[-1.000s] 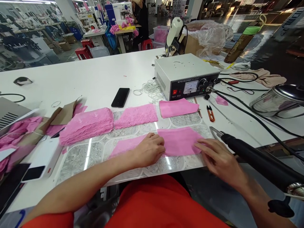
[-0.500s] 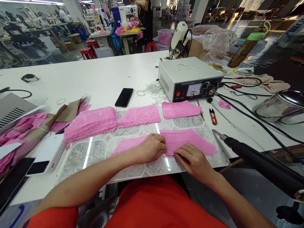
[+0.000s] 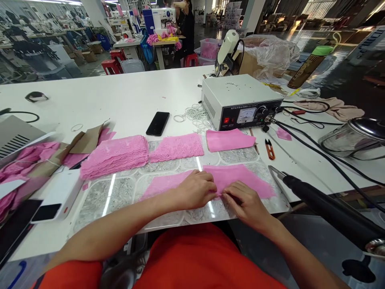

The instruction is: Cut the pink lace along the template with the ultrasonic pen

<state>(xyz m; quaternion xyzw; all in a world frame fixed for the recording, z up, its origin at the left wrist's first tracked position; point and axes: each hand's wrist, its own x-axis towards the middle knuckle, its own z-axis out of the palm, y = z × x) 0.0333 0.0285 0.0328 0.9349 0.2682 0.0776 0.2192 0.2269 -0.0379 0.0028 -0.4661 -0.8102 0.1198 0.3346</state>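
Two pink fabric pieces lie end to end on a grey patterned mat (image 3: 120, 196): a lace piece (image 3: 162, 185) at the left and a smooth piece (image 3: 243, 178) at the right. My left hand (image 3: 195, 190) rests curled on their meeting edges, fingers pressing down. My right hand (image 3: 245, 204) sits beside it, fingertips pinching the near edge of the smooth piece. Behind them lie a thick stack of pink lace (image 3: 116, 155), a single lace piece (image 3: 177, 147) and a folded pink piece (image 3: 230, 139).
A white control box (image 3: 240, 100) with cables stands behind the mat. A black handheld tool (image 3: 327, 208) lies at the right, orange snips (image 3: 270, 148) near it. A phone (image 3: 158, 123), loose rings (image 3: 194, 114) and a cardboard box of pink fabric (image 3: 36, 160) lie around.
My right hand slid left from the smooth piece's right end to beside my left hand, and its fingers closed on the piece's near edge. My left hand stayed put.
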